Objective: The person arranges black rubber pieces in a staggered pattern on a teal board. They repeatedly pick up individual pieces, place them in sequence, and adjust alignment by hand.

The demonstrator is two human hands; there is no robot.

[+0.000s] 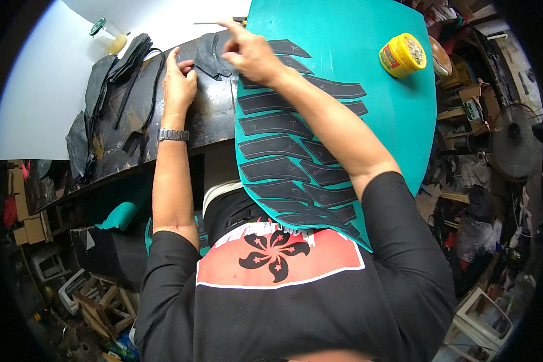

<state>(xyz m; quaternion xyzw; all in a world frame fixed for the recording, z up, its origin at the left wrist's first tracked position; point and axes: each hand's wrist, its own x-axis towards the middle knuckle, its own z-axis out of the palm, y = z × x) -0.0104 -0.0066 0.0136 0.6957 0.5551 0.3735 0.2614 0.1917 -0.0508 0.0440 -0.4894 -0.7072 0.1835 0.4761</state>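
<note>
A small stack of dark grey leather-like pieces (210, 57) lies on the dark worktable between my hands. Left of it, my left hand (180, 85) hovers or rests with the index finger stretched out and the others partly bent; nothing shows in it. My right hand (251, 55) reaches across the teal board's left edge, index finger pointing left and thumb apart, with no object visible in it. Beneath my right forearm, several black curved pieces with pale outlines (274, 125) lie in rows on the teal board (398, 139). Just past my right fingers is a yellow-and-black knife-like tool (239, 20), partly hidden.
More dark strips and stacks (96, 90) lie along the worktable (181, 130) at left. A yellow tub (403, 55) stands on the board at right. A green-lidded jar (107, 36) is at far left. A fan (516, 142) and clutter fill the right side; a wooden stool (105, 304) stands lower left.
</note>
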